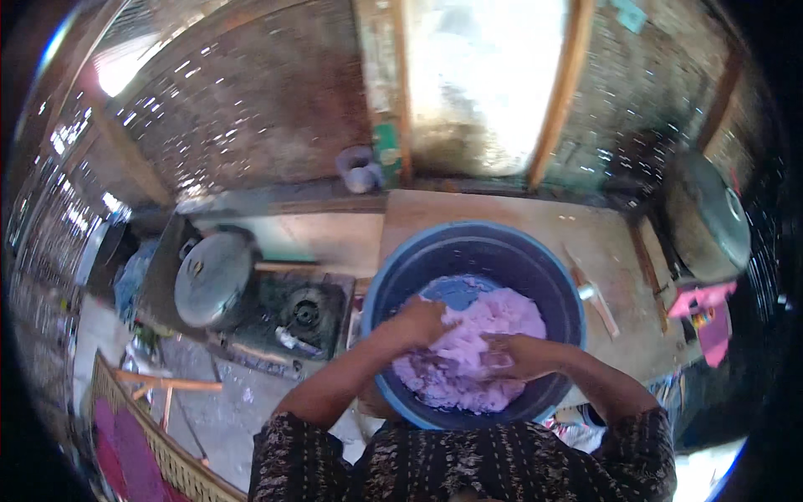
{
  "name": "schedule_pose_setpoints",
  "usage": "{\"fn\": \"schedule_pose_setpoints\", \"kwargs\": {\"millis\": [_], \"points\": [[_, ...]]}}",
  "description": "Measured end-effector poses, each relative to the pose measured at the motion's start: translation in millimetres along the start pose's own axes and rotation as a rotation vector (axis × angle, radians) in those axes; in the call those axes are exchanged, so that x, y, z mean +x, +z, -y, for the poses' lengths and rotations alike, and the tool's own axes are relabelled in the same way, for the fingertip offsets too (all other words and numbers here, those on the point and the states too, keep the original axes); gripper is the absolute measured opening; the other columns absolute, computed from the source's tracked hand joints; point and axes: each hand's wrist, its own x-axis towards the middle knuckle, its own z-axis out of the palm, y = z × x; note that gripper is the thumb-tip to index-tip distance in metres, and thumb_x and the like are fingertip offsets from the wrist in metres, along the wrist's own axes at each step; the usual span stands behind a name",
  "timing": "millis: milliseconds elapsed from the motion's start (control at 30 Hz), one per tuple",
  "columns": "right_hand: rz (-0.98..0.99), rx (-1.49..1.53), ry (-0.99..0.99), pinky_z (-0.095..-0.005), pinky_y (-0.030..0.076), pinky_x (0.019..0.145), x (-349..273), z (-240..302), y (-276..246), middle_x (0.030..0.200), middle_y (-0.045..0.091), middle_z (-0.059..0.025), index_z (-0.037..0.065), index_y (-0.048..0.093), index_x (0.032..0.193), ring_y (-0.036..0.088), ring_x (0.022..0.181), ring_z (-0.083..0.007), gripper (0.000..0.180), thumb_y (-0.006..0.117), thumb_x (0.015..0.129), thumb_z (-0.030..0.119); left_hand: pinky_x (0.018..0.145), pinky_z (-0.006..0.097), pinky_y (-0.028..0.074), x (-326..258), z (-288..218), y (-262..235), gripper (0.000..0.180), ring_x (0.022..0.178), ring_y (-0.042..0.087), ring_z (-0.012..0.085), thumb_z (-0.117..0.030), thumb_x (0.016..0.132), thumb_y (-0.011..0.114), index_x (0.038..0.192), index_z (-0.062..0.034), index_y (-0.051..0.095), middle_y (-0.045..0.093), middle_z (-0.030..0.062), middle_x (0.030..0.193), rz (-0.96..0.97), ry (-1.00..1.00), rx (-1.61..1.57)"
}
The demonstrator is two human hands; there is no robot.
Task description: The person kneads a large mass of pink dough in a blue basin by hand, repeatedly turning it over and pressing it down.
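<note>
A large round blue tub (pixel 571 284) stands in front of me, holding a soft, lumpy, lilac-pink dough-like mass (pixel 514 314). It looks crumbly and loose toward the near side, and I cannot tell exactly what it is. My left hand (pixel 425 324) reaches in at the mass's left side, its fingers bent down and mostly hidden. From the right comes my right hand (pixel 525 357), its fingers stretched toward the left and lying in the mass, tips partly buried. Bare blue tub bottom shows beyond the mass.
The tub rests on a wooden tabletop (pixel 418 213). Left of it are a stove (pixel 305 311) and a lidded metal pot (pixel 214 280). A knife-like tool (pixel 598 305) lies at the tub's right. Farther right stand a big pot (pixel 707 222) and a pink container (pixel 711 322).
</note>
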Motion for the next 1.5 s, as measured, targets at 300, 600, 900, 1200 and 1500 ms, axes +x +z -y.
{"fn": "schedule_pose_setpoints", "kwargs": {"millis": [300, 600, 900, 1200, 1500], "points": [[-0.313, 0.029, 0.066, -0.0343, 0.047, 0.073, 124.6, -164.5, -65.0, 0.088, 0.062, -0.0111, 0.001, 0.058, 0.098, 0.06, 0.083, -0.0191, 0.028, 0.046, 0.093, 0.026, 0.101, 0.051, 0.033, -37.0, -9.5, 25.4, 0.06, 0.114, 0.05, 0.0407, -0.048, 0.076, 0.065, 0.111, 0.0005, 0.059, 0.055, 0.025, 0.119, -0.178, -0.041, -0.525], [0.08, 0.371, -0.027, -0.04, 0.037, 0.101, 195.0, -187.2, -30.5, 0.124, 0.052, -0.0164, 0.009, 0.042, 0.134, 0.05, 0.115, -0.0257, 0.051, 0.05, 0.09, 0.034, 0.1, 0.062, 0.027, 9.1, 5.2, 40.0, 0.059, 0.124, 0.038, 0.0435, -0.049, 0.079, 0.06, 0.115, -0.0029, 0.056, 0.051, 0.0221, 0.125, -0.757, -0.007, -0.354], [0.009, -0.184, -0.019, -0.0411, 0.037, 0.1, 79.9, -48.7, -9.4, 0.125, 0.051, -0.0184, 0.006, 0.044, 0.132, 0.048, 0.116, -0.0294, 0.055, 0.057, 0.086, 0.033, 0.082, 0.049, 0.045, -1.9, 8.1, 21.3, 0.043, 0.087, 0.06, 0.0393, -0.043, 0.085, 0.053, 0.094, -0.0018, 0.061, 0.062, 0.0236, 0.088, -1.281, 0.072, -0.483], [0.016, -0.336, -0.006, -0.0421, 0.038, 0.1, 29.2, -14.8, -17.3, 0.125, 0.05, -0.0205, 0.004, 0.045, 0.129, 0.047, 0.118, -0.033, 0.059, 0.064, 0.082, 0.032, 0.074, 0.046, 0.048, -42.1, -2.5, 15.6, 0.035, 0.081, 0.063, 0.0332, -0.035, 0.086, 0.054, 0.09, -0.0026, 0.065, 0.065, 0.0181, 0.083, -0.934, -0.009, -0.441], [-0.017, -0.403, 0.072, -0.0432, 0.038, 0.099, -40.6, -23.8, -40.8, 0.126, 0.048, -0.0226, 0.001, 0.046, 0.127, 0.045, 0.119, -0.0367, 0.063, 0.072, 0.078, 0.032, 0.09, 0.058, 0.034, 13.0, -32.3, 46.9, 0.076, 0.114, 0.041, 0.0397, -0.045, 0.062, 0.072, 0.12, -0.0032, 0.049, 0.046, 0.0226, 0.121, -0.607, 0.124, -0.341]]}}
